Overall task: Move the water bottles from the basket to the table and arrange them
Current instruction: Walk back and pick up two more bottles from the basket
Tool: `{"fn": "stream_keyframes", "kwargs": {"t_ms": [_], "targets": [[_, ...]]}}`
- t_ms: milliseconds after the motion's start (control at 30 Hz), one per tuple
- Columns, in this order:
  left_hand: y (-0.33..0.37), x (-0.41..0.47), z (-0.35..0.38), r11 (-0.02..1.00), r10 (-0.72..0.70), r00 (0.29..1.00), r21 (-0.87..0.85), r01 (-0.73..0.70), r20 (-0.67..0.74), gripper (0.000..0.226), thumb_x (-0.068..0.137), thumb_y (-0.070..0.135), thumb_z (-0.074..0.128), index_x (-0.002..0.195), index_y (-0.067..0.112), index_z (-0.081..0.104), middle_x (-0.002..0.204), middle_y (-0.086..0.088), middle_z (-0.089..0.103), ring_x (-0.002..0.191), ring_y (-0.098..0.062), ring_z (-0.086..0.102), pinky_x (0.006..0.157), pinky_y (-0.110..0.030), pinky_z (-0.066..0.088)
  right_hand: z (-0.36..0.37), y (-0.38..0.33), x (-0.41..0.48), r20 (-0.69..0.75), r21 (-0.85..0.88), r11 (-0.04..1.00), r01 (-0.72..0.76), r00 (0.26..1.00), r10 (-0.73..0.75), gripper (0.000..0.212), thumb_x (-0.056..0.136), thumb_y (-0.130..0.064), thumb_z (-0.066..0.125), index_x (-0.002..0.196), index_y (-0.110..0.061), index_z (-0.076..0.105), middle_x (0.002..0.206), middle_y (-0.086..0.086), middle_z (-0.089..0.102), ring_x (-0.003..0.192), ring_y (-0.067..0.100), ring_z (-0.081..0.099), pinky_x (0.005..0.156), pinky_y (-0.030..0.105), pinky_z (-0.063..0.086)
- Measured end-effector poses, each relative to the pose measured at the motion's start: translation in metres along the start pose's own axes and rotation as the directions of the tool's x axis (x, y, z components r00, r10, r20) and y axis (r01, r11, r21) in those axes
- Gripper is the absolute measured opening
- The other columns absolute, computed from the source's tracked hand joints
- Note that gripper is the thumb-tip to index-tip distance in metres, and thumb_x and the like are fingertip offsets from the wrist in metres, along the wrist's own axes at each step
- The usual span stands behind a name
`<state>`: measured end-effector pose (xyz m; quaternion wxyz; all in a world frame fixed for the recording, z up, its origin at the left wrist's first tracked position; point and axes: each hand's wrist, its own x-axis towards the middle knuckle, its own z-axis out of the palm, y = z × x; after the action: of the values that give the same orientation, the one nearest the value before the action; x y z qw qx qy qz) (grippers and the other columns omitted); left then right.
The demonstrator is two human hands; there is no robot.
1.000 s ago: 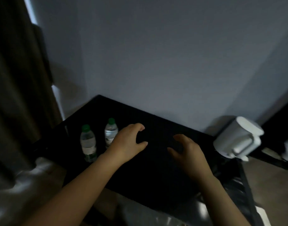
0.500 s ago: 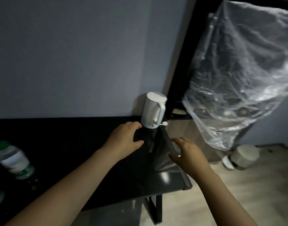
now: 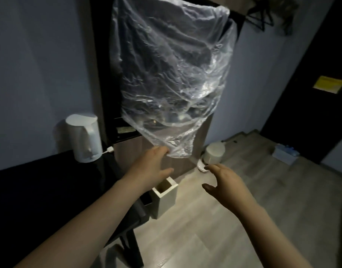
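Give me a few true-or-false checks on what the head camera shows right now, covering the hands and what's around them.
1. The left hand and the right hand are both empty. True.
2. The white kettle stands on the floor. False: it stands on the black table, near the table's end.
3. A clear plastic cover hangs ahead of the hands. True.
4. The small white bin lies tipped on its side. False: it stands upright on the floor beside the table, open at the top.
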<state>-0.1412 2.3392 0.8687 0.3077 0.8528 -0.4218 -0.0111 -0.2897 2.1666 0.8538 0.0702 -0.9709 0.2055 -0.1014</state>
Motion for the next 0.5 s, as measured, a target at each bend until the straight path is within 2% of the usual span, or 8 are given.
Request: {"fn": "stream_keyframes", "kwargs": {"t_ms": [100,233,400,500], "targets": [[0.025,0.031,0.031,0.996,0.088,0.994,-0.017,-0.087,0.061,0.046,0.081,0.033,0.069,0.122,0.021,0.053,0.126,0.002,0.055,0.117,-0.015,0.051,0.088,-0.023,0.039,-0.008,0.039,-0.008,-0.001,-0.009,0.996,-0.087,0.996,0.087,0.052,0.086,-0.037,0.063,0.135,-0.024,0.049,0.131,-0.006,0.055,0.118,0.014,0.051,0.091,0.021,0.038],[0.059,0.079,0.067,0.977,0.211,0.968,-0.044,-0.207,0.137,0.046,0.08,0.03,0.069,0.121,0.018,0.054,0.123,0.0,0.058,0.116,-0.018,0.053,0.093,-0.029,0.044,-0.022,0.085,-0.01,-0.013,-0.04,0.976,-0.214,0.977,0.214,0.053,0.087,-0.039,0.061,0.136,-0.024,0.047,0.134,-0.006,0.053,0.121,0.013,0.05,0.096,0.022,0.038],[0.096,0.142,0.099,0.917,0.398,0.899,-0.076,-0.391,0.182,0.046,0.081,0.037,0.068,0.121,0.021,0.054,0.119,0.003,0.058,0.111,-0.018,0.055,0.087,-0.027,0.043,-0.049,0.13,0.001,-0.098,-0.1,0.919,-0.381,0.923,0.372,0.056,0.087,-0.042,0.062,0.137,-0.025,0.046,0.134,-0.005,0.053,0.121,0.013,0.051,0.098,0.023,0.039],[0.116,0.178,0.11,0.875,0.484,0.852,-0.099,-0.474,0.201,0.049,0.083,0.04,0.065,0.127,0.022,0.051,0.125,0.004,0.056,0.115,-0.016,0.054,0.092,-0.029,0.044,-0.065,0.147,0.01,-0.123,-0.116,0.875,-0.469,0.881,0.456,0.056,0.087,-0.041,0.061,0.138,-0.024,0.045,0.136,-0.005,0.052,0.123,0.012,0.049,0.1,0.023,0.038]]}}
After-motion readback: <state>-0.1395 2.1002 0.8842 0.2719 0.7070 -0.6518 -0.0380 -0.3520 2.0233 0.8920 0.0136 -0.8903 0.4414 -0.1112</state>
